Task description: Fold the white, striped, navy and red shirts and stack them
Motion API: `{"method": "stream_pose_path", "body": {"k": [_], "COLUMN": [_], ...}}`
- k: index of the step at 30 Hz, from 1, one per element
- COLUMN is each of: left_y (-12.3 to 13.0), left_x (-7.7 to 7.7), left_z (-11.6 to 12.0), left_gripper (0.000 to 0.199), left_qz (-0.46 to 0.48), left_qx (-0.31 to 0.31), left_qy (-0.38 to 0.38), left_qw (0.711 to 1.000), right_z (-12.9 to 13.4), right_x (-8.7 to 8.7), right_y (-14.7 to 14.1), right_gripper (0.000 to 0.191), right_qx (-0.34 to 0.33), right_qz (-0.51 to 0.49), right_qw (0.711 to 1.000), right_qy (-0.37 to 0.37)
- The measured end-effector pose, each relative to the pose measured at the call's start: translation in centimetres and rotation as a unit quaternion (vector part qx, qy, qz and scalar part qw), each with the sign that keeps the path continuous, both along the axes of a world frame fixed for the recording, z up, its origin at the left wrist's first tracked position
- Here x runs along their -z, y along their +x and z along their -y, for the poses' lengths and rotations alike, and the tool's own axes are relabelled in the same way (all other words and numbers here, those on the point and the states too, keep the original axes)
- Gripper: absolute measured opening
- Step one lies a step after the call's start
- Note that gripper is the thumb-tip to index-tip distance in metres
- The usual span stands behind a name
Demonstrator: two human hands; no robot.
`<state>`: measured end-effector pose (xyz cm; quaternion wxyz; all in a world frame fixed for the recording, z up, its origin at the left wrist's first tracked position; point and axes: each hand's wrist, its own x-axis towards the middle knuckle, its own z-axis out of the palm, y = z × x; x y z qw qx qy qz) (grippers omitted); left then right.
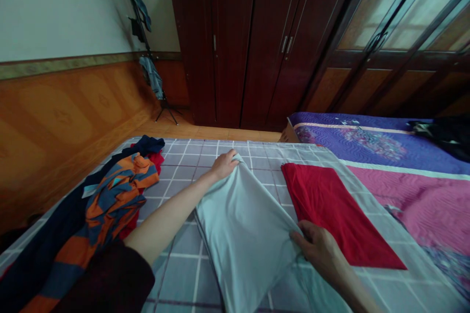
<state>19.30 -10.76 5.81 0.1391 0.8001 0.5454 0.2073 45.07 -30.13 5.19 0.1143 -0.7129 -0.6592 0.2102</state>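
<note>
Where taut, pale cloth point(247, 225) between hands point(224, 165) point(323, 248)

pale blue-grey cloth point(246, 230), plain and thin, drawn taut between far corner and right edge, soft creases down the middle, dark line along the left edge, near end out of view, over a checked sheet point(179, 266)

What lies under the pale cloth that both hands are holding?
The checked bedspread shows around the pale cloth, so it appears to continue beneath. Anything else directly under the cloth is covered and cannot be seen.
</note>
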Motion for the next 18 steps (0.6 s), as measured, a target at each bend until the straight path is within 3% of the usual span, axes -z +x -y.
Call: {"method": "stream_pose_path", "body": {"k": [3,6,9,12,14,18], "left_y": [1.1,0.7,-1.8,-5.5,-7.7,-9.8], "left_x": [-2.0,-3.0,-2.5,-1.3,-0.6,0.3], "left_z": [-2.7,-3.5,-1.9,1.0,2.8,5.0], "left_gripper": [0.020,0.030,0.026,0.017,0.016,0.024], "left_qz": [0.018,0.019,-0.009,-0.046,-0.063,-0.073], "left_qx": [-0.009,-0.019,-0.042,-0.079,-0.105,-0.146], "left_qy": [0.024,0.032,0.014,-0.013,-0.027,-0.048], "left_qw": [0.999,0.999,0.999,0.996,0.992,0.985], "right_z": [-1.4,-0.6,2.2,5.1,6.2,5.8], "right_x": [-1.3,-1.3,-0.2,1.0,1.6,1.9], "right_y": [0.7,0.2,-1.9,-4.6,-6.0,-7.3], "right_gripper": [0.025,0.031,0.027,0.036,0.042,0.044], "right_qx": [0.051,0.011,-0.128,-0.272,-0.314,-0.318], "right_qz": [0.114,0.180,0.124,0.074,0.083,0.122], "right_qw": [0.989,0.962,0.946,0.914,0.895,0.880], "right_qy": [0.075,0.207,0.272,0.293,0.307,0.332]}}
